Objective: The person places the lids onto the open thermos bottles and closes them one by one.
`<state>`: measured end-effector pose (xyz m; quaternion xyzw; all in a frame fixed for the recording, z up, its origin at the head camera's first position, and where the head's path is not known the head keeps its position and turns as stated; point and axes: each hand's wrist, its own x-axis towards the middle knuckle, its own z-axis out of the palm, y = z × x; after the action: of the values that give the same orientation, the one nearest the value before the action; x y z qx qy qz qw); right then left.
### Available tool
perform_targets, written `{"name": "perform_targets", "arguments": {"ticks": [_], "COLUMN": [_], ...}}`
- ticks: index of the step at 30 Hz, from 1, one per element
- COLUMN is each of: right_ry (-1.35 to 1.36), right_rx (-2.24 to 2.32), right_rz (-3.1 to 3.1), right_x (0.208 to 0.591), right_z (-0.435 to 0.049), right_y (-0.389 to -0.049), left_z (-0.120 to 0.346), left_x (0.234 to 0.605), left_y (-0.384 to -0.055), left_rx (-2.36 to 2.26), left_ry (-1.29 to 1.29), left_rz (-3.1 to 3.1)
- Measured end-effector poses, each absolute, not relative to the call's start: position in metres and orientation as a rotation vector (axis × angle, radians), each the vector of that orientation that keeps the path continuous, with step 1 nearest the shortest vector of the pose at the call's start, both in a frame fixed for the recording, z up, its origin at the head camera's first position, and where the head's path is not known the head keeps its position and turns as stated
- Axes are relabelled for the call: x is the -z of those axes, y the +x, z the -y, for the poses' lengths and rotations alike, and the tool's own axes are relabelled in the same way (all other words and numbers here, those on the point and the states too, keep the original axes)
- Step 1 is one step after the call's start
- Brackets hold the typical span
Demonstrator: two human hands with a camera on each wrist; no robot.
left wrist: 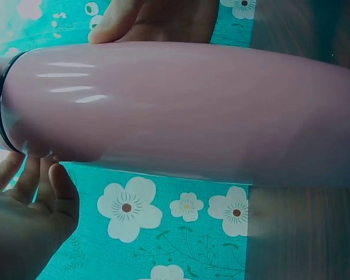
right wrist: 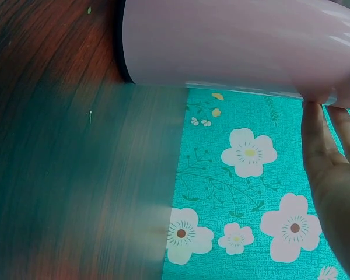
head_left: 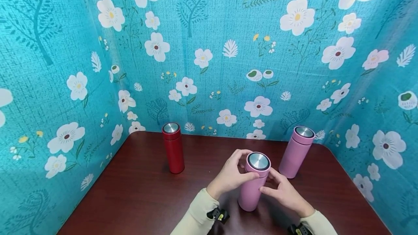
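Observation:
A pink thermos flask (head_left: 253, 188) with a silver-topped lid (head_left: 259, 161) is between both hands, base down at the dark tabletop. My left hand (head_left: 228, 175) grips it up at the lid, thumb in front and fingers reaching behind. Lower, on the other side, my right hand (head_left: 285, 194) holds the body between thumb and fingertips. In the left wrist view a dark ring marks the seam between lid and pink body (left wrist: 181, 111). The right wrist view shows the flask's black-edged base end (right wrist: 146, 46) and right-hand fingers (right wrist: 318, 131) against its side.
Another pink flask (head_left: 295, 154) stands behind my right hand, at the back right. A red flask (head_left: 174, 151) stands at the back left of the brown table (head_left: 137, 191). Blue floral cloth (head_left: 209, 82) surrounds the back and sides.

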<state>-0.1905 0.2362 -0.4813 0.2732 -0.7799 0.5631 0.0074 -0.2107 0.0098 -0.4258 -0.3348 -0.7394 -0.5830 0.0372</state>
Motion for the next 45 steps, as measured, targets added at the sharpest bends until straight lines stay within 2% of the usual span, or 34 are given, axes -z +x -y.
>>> {"name": "perform_targets", "arguments": {"ticks": [15,25,39,45], "right_ry": [0.900,0.892,0.913,0.943], "right_rx": [-1.734,-1.742,-1.730,-1.736], "right_rz": [2.420,2.429,2.400,2.393], "right_x": [0.4808,0.4822,0.4794,0.4805], "right_z": [-0.2362,-0.2362,-0.2353,-0.2363], "right_y": [-0.1910,-0.1895,-0.1885,-0.1895], "left_z": [-0.0054,-0.0113,-0.0069,-0.0132], "left_x": [0.4300,0.4297,0.4310,0.4302], "left_y": [-0.2141,-0.2101,-0.2136,-0.2090], "left_rx": [1.835,1.810,1.805,1.772], "left_ry": [-1.082,-1.018,-1.133,-1.056], "left_rz": [2.256,2.260,2.291,2.271]}}
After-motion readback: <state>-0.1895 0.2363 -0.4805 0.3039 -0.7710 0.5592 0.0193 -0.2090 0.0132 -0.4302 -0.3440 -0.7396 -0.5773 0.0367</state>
